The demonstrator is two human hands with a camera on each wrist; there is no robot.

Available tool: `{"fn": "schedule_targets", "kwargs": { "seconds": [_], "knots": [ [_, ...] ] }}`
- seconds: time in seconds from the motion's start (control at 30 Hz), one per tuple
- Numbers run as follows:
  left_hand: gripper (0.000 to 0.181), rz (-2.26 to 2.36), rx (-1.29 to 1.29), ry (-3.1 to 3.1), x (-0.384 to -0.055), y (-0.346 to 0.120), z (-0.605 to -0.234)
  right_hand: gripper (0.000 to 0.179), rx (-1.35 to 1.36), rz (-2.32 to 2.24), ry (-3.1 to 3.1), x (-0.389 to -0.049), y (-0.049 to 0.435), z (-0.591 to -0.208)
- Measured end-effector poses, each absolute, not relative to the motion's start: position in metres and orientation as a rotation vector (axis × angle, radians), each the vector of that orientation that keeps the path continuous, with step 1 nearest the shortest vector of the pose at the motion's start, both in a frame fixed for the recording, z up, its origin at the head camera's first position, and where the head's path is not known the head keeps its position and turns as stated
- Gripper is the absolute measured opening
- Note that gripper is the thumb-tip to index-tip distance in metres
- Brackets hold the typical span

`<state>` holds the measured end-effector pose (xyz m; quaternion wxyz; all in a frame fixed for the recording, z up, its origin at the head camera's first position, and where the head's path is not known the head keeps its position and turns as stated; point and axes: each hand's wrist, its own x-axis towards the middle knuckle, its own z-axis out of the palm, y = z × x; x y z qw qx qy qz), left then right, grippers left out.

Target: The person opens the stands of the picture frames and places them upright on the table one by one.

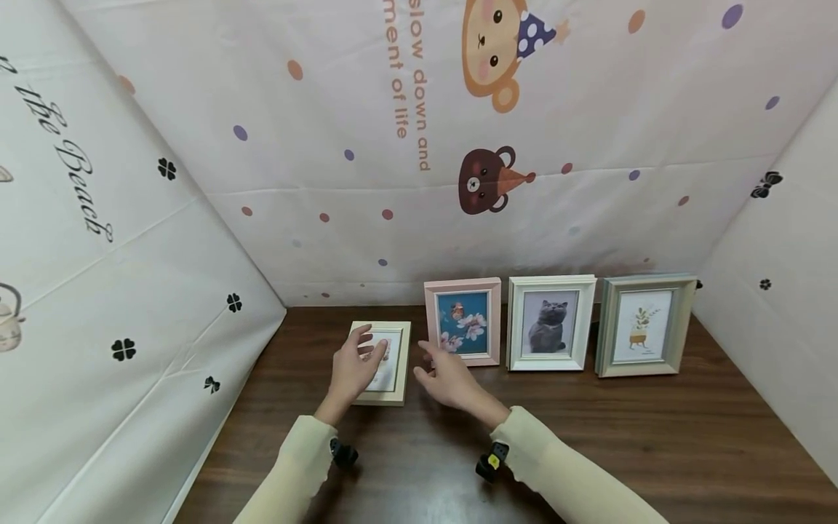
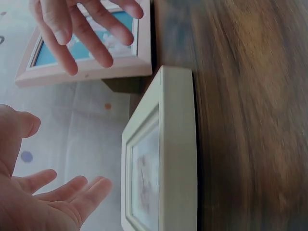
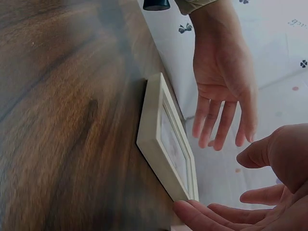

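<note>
A cream picture frame [image 1: 402,364] lies flat on its back on the dark wooden table, its picture facing up. Above its left part hovers my left hand [image 1: 352,372], fingers spread and loosely bent, covering some of the picture. My right hand [image 1: 452,380] is off the frame's right side, in front of a pink picture frame [image 1: 494,320] with a blossom picture. Both wrist views show palms turned toward each other with nothing held. In the right wrist view, a fingertip of my right hand [image 3: 284,192] overlaps the cream frame's near corner; whether it touches I cannot tell.
Right of the pink frame stand a white frame [image 1: 516,327] with a cat picture and a grey-green frame [image 1: 609,335] with a plant picture. A printed cloth [image 1: 353,240] hangs behind the table [image 1: 419,466], with white cloth walls at both sides.
</note>
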<state>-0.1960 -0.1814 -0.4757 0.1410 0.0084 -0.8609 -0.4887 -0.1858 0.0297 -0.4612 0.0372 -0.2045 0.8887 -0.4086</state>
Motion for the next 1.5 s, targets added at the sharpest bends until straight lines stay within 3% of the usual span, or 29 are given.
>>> {"fn": "schedule_targets", "kwargs": {
  "seconds": [0.37, 0.67, 1.0, 1.5],
  "knots": [
    [0.054, -1.314, 0.083, -2.546, -0.191, -0.203, -0.475, 0.057, -0.596, -1.193, 2.702, -0.188, 0.013, -0.466],
    [0.038, -1.036, 0.147, -2.456, -0.198, -0.224, -0.481, 0.060, -0.588, -1.123, 2.736, -0.196, 0.000, -0.472],
    [0.059, -0.865, 0.302, -2.888, -0.201, -0.241, -0.477, 0.068, -0.597, -0.991, 2.779, -0.203, -0.024, -0.475],
    [0.054, -0.745, 0.424, -3.099, -0.212, -0.245, -0.479, 0.072, -0.475, -0.880, 2.794, -0.216, -0.040, -0.483]
  ]
}}
